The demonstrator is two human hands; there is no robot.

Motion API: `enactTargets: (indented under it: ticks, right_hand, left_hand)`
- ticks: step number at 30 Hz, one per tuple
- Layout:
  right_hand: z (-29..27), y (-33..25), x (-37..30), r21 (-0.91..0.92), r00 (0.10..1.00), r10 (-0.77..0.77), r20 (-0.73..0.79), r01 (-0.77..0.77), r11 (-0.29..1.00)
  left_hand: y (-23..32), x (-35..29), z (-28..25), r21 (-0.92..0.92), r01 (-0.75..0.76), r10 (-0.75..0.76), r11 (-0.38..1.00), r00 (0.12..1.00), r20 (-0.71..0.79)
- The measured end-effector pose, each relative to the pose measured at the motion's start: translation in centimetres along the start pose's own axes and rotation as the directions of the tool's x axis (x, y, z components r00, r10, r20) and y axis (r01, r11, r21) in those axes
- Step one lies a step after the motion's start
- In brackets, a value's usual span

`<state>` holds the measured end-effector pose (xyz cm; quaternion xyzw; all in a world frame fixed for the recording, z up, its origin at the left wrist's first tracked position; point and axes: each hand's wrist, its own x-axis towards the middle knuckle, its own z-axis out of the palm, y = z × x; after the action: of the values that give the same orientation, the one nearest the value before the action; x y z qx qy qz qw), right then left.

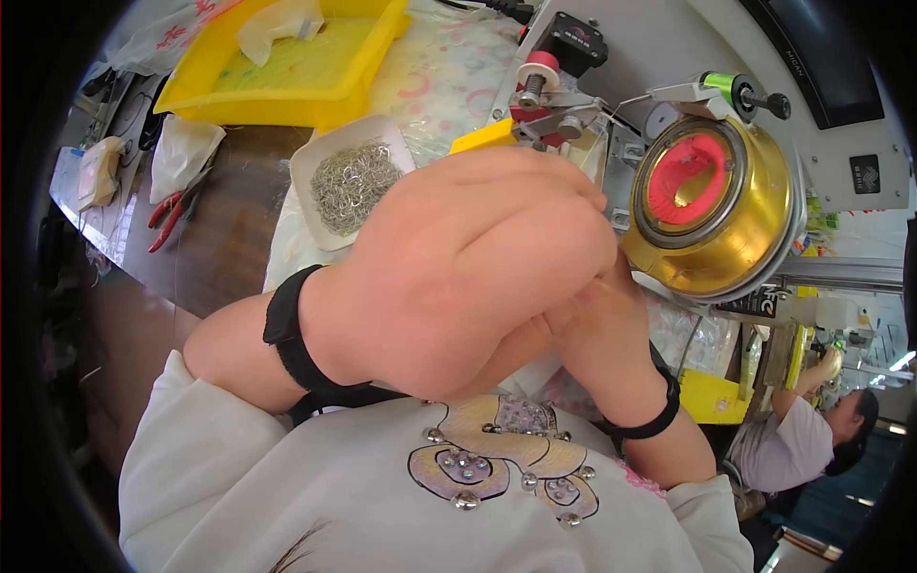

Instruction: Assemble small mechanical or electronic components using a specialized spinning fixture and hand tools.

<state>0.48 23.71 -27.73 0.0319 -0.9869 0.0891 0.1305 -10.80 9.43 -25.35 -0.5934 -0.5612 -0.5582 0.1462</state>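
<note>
My left hand (pixel 478 258) fills the middle of the view, its back toward me. Its fingers are curled inward, and whatever they pinch is hidden behind the knuckles. Close against it is my right hand (pixel 604 320), coming from the right; its fingers are mostly hidden behind the left hand. Both hands are in front of a bench machine with a gold round drum (pixel 718 244) that has a pink centre (pixel 673 158). Beside the left hand sits a white dish (pixel 308 181) of small tangled silver metal pieces (pixel 349 186).
A yellow tray (pixel 287 107) with a clear bag in it stands far left. Red-handled pliers (pixel 170 215) and a white pouch (pixel 181 158) lie on the brown tabletop (pixel 244 224). A green spool (pixel 731 91) is on the machine. Another person (pixel 788 444) sits at right.
</note>
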Motion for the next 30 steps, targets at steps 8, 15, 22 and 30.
enactTargets:
  ticks: [8,15,22,30]
  right_hand:
    - [-5.6,3.8,-8.2,-0.240,0.993,0.117,0.036,-0.105,0.965]
    - [-3.3,8.0,-12.3,-0.060,0.828,0.560,0.023,-0.558,0.827]
    - [-4.0,7.6,-12.1,-0.231,0.883,0.468,0.038,-0.448,0.864]
    - [-4.9,4.7,-13.4,-0.163,0.880,0.475,0.020,-0.466,0.869]
  left_hand:
    - [0.5,-0.2,0.2,-0.039,0.095,-0.096,0.995,0.995,-0.011]
    - [0.7,0.1,0.3,-0.038,0.155,-0.155,0.987,0.988,0.013]
    - [1.1,-0.3,-0.4,0.010,0.203,-0.203,0.979,0.975,0.085]
    - [1.2,-0.1,-0.8,0.056,0.239,-0.243,0.969,0.965,0.100]
